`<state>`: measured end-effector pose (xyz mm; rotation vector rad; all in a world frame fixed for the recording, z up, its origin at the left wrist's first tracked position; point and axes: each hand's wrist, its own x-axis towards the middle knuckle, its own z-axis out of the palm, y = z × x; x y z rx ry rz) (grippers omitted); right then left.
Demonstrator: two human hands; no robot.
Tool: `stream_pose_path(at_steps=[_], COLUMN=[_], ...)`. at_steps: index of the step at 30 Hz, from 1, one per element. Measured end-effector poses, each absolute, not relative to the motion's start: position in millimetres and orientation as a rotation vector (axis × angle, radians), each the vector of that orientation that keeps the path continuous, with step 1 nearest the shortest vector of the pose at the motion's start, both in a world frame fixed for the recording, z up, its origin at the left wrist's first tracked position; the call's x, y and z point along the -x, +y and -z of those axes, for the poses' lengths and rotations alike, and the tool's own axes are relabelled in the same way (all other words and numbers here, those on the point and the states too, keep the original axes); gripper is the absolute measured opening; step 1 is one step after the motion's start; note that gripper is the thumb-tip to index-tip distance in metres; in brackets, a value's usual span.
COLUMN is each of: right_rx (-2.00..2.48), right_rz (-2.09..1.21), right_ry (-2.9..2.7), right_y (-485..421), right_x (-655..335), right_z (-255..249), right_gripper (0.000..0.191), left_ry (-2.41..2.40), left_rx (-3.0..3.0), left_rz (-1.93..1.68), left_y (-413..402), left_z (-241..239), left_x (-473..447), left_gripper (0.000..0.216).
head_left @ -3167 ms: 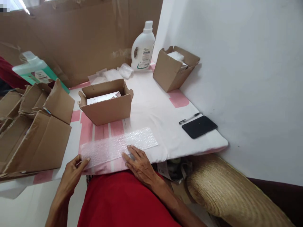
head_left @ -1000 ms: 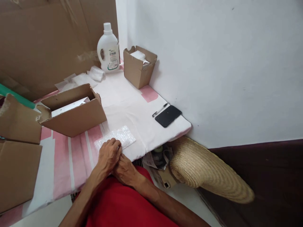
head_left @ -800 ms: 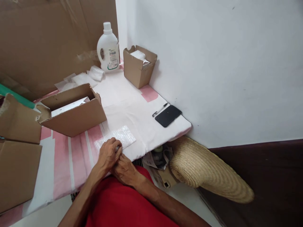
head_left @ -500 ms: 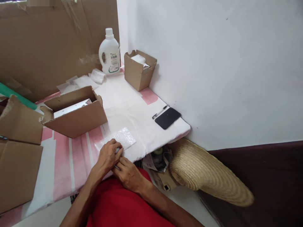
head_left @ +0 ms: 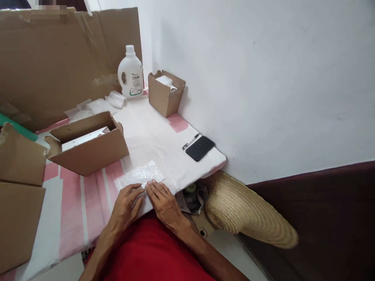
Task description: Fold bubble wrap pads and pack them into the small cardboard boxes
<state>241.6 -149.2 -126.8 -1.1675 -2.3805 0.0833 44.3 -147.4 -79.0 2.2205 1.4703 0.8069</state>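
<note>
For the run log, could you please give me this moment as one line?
left hand: flat on bubble wrap | right hand: flat on its near edge | open box: behind, apart | phone: right, untouched

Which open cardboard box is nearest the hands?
The wide, low box holding a white item, just beyond the bubble wrap; the small tall box sits by the wall.

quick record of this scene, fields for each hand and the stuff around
left hand: flat, fingers on the near edge of the bubble wrap
right hand: flat, fingertips on the same edge
bubble wrap: lies on the table, near its front edge
behind it: open cardboard box with a white item inside
far end: white bottle, small box
by wall: black phone, pen
below: straw hat
</note>
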Motion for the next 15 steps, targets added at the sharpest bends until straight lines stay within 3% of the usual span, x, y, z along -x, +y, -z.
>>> stream_pose_path(at_steps=[3, 6, 9, 15], right_rx=[1.183, 1.214, 1.243, 1.292], right_rz=[-0.082, -0.074, -0.052, -0.120], right_ry=[-2.405, -2.425, -2.436, -2.456], right_y=[-153, -152, -149, -148], right_x=[-241, -238, -232, -220], right_z=[127, 123, 118, 109], right_gripper=[0.049, 0.047, 0.047, 0.054], left_ry=[1.848, 2.129, 2.058, 1.962], left_rx=[-1.915, -1.438, -1.166, -1.011], left_rz=[-1.036, -0.869, -0.691, -0.848], left_y=[-158, -160, -154, -150], left_z=[74, 66, 64, 69], left_x=[-30, -19, -18, -22], left_gripper=[0.027, 0.050, 0.061, 0.068])
